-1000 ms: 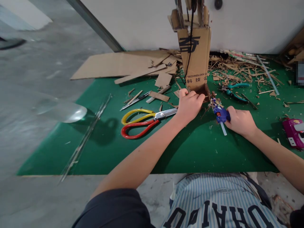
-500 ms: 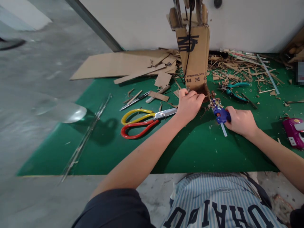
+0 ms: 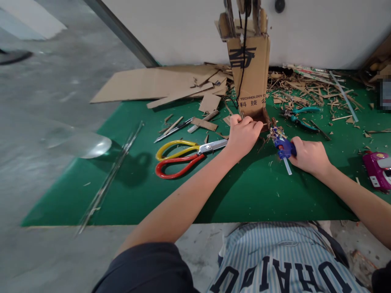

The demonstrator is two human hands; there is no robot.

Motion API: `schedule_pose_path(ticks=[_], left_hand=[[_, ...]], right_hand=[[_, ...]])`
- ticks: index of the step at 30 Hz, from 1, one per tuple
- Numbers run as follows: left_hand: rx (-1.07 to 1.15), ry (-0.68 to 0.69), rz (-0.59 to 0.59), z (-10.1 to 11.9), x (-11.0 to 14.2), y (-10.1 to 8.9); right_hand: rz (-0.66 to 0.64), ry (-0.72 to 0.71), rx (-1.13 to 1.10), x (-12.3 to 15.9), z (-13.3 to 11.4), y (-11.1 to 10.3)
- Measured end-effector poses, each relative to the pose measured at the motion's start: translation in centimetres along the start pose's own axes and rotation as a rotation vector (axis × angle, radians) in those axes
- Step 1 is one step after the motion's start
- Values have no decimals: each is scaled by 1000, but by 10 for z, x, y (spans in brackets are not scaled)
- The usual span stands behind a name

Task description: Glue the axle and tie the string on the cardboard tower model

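My left hand (image 3: pixel 242 134) is curled against the foot of an upright cardboard tower (image 3: pixel 251 73) standing on a green mat (image 3: pixel 183 191); its fingers press a small strip at the base. A little to the right, my right hand (image 3: pixel 309 155) grips a blue glue gun (image 3: pixel 282 146), whose nozzle points at the tower's lower right corner. A clear glue stick pokes out of the gun's back end. A black cord hangs down the tower's front.
Yellow and red scissors (image 3: pixel 186 154) lie left of my left hand, with a craft knife (image 3: pixel 174 129) behind them. Flat cardboard sheets (image 3: pixel 152 83) and scraps cover the back of the mat. Teal pliers (image 3: pixel 301 114) and a magenta device (image 3: pixel 378 169) lie at the right.
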State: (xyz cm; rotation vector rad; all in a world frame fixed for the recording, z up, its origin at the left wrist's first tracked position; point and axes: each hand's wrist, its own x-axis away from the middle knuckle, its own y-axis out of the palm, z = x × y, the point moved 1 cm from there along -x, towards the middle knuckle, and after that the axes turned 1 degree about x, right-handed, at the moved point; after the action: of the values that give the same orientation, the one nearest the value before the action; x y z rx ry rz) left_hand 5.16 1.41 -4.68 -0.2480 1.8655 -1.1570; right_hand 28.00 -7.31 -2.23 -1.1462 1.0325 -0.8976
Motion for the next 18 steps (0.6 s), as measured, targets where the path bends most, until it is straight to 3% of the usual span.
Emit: schedule_pose_path(ticks=[18], left_hand=[[18, -21, -16, -1, 1, 0]], right_hand=[[-75, 24, 48, -1, -2, -4]])
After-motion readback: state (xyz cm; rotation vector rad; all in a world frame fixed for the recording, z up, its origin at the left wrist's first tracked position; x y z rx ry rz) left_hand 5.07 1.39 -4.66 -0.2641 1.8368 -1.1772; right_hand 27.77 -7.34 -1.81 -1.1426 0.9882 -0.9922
